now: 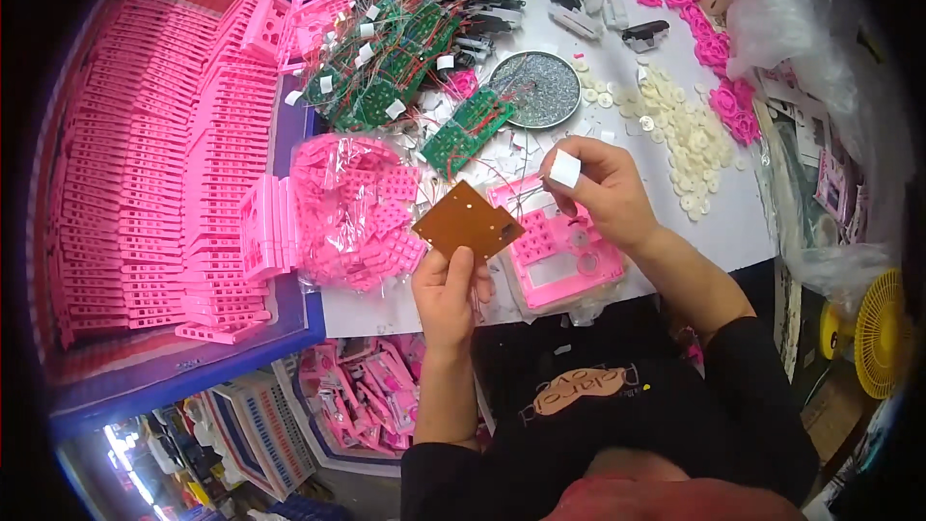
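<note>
My left hand [446,297] pinches a brown circuit board [465,220] by its lower corner, thumb on the flat face. Between the thumb and fingers of my right hand [615,195] is a small white square piece [565,168]. Thin wires or a slim metal tool run left from those fingers toward the board; which it is, I cannot tell. Beneath my right hand lies an open pink plastic housing [579,275], with a pink button pad [536,237] inside it. Beyond the brown board rests a green circuit board [467,131] with red wires.
A blue-rimmed crate [174,381] of stacked pink housings [145,164] stands at left. Wired green boards [386,58] pile up beyond a bag of pink pads [357,212]. A round tin of grey bits [536,89], cream discs [675,125] and pink rings [714,48] lie farther back.
</note>
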Motion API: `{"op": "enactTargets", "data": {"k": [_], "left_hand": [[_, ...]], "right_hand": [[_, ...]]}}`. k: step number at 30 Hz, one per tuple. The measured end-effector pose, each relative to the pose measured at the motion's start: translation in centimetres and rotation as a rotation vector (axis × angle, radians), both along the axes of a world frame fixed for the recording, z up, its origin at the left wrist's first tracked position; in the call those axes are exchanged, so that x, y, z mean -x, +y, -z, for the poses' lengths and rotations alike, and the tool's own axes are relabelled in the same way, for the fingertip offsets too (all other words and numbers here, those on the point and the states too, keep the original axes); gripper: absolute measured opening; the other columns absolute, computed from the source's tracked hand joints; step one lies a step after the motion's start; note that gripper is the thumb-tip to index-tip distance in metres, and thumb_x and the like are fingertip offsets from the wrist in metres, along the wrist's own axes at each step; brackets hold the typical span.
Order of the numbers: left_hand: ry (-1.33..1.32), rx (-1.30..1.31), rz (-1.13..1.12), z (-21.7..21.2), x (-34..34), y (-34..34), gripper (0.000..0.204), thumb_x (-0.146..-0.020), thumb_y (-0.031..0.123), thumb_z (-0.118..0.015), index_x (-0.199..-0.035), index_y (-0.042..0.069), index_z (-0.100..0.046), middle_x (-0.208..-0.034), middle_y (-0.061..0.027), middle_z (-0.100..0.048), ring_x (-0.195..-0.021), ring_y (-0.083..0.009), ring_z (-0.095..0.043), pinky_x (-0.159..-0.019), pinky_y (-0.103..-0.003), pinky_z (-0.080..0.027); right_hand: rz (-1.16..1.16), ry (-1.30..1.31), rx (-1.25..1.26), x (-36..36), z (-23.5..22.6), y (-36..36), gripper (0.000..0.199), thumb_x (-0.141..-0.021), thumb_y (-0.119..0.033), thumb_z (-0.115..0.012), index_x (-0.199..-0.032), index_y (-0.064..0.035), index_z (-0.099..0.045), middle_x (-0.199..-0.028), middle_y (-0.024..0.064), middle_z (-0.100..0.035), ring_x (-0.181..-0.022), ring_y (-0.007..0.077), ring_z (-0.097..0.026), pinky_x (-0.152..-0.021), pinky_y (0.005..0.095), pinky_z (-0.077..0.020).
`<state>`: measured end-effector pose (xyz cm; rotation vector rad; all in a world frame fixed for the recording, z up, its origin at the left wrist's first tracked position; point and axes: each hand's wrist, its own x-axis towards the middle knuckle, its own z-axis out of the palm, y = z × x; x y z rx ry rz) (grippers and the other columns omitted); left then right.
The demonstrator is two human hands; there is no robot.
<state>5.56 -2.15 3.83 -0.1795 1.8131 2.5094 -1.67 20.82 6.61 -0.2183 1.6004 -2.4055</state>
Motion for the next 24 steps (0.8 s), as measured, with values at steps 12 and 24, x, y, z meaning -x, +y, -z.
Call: {"op": "enactTargets", "data": {"k": [12,24], "left_hand": [[-0.059,-0.427,0.089,0.2,-0.5,0.7,0.032,-0.102,0.025,-0.056,-0.128,0.005,-0.055,-0.100,-0.0095,-0.064,-0.072,-0.0164,-0.060,-0.064,-0.033,-0.054],[0.320,-0.342,0.046,0.1,1.1,1.2,0.039,-0.108,0.029,-0.040,-0.135,0.002,-0.046,-0.116,-0.0285,-0.065,-0.058,-0.0258,-0.065,-0.048,-0.031,-0.055]], "right_hand": [[0.175,0.817,-0.336,2.7,-0.6,-1.4,0.014,-0.096,-0.019,-0.064,-0.094,-0.0056,-0.067,-0.100,0.0100,-0.071,-0.076,0.0146,-0.066,-0.066,0.0300,-0.0543],[-0.436,-0.300,-0.114,0.6,-1.1,-1.9,0.024,-0.099,-0.021,-0.063,-0.115,-0.0035,-0.060,-0.061,0.0000,-0.055,-0.043,0.0059,-0.044,-0.039,0.0242,-0.0289]]}}
